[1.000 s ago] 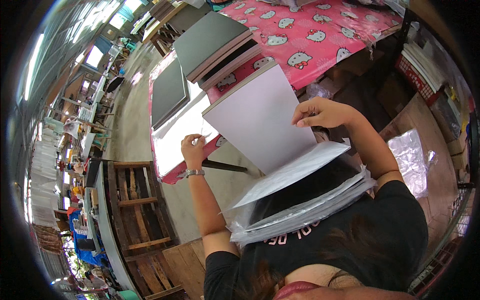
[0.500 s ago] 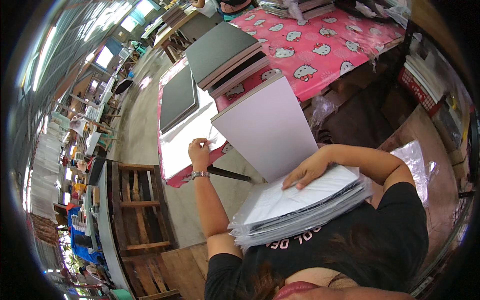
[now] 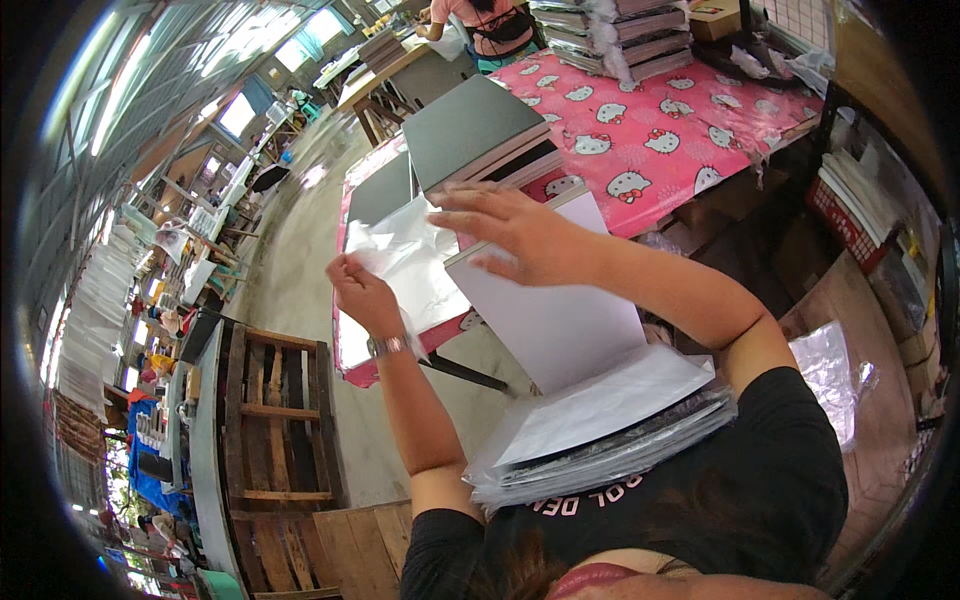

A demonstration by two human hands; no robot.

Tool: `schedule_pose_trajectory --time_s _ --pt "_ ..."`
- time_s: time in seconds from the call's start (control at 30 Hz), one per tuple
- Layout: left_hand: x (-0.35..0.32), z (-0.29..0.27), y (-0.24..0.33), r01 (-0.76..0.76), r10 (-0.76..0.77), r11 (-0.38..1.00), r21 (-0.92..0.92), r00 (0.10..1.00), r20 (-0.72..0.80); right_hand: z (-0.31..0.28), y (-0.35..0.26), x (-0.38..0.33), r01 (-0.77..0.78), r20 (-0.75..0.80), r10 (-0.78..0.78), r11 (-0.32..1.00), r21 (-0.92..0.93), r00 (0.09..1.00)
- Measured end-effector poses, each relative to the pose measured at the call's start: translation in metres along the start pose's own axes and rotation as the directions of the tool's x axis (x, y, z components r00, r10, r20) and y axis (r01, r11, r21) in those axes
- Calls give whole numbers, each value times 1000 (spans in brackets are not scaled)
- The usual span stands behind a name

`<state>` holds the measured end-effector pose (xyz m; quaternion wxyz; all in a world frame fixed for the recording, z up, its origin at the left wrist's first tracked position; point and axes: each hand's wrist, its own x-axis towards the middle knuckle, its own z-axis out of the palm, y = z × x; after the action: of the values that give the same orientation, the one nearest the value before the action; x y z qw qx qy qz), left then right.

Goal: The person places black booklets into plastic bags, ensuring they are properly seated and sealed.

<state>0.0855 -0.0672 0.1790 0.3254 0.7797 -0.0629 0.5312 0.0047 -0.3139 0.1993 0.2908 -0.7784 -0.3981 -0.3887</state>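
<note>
My left hand (image 3: 365, 297), wearing a metal-band watch, pinches the edge of a clear plastic bag (image 3: 405, 248) lifted off the white surface at the table's left end. My right hand (image 3: 530, 236) hovers just right of the bag with its fingers apart and nothing in it. Below it a large pale board (image 3: 555, 330) leans upright at the table's near edge. A pile of flat, plastic-wrapped packs (image 3: 600, 430) rests against my body, a white sheet on top. Behind the bag sits a stack of dark-covered boards (image 3: 475, 125), with another dark board (image 3: 378, 190) to its left.
A pink patterned cloth (image 3: 690, 125) covers the table. Wrapped stacks (image 3: 640, 45) stand at its far side, near a person (image 3: 495, 35). Wooden pallets (image 3: 285, 410) lie at the left. A red basket (image 3: 845, 215) and loose plastic (image 3: 825, 375) are at the right.
My right hand has left the pile against my body and moved up and left toward the bag. My left hand has moved slightly left, raising the plastic. The view has shifted a little.
</note>
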Motion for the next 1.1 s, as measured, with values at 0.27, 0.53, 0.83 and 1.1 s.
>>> schedule_pose_trajectory --time_s 0.27,0.53,0.83,1.1 --pt "-56 -137 149 -426 514 856 -294 767 385 -17 -78 -12 -182 429 -20 887 424 903" --pt "-79 -96 99 223 158 949 -221 269 950 -21 -40 -45 -501 505 371 853 147 780" --pt "-88 -6 2 950 -55 -165 -265 260 964 -34 24 -56 -436 82 439 821 368 895" --pt "-148 46 55 830 776 -476 291 240 583 43 -60 -56 196 39 -195 981 2 980"
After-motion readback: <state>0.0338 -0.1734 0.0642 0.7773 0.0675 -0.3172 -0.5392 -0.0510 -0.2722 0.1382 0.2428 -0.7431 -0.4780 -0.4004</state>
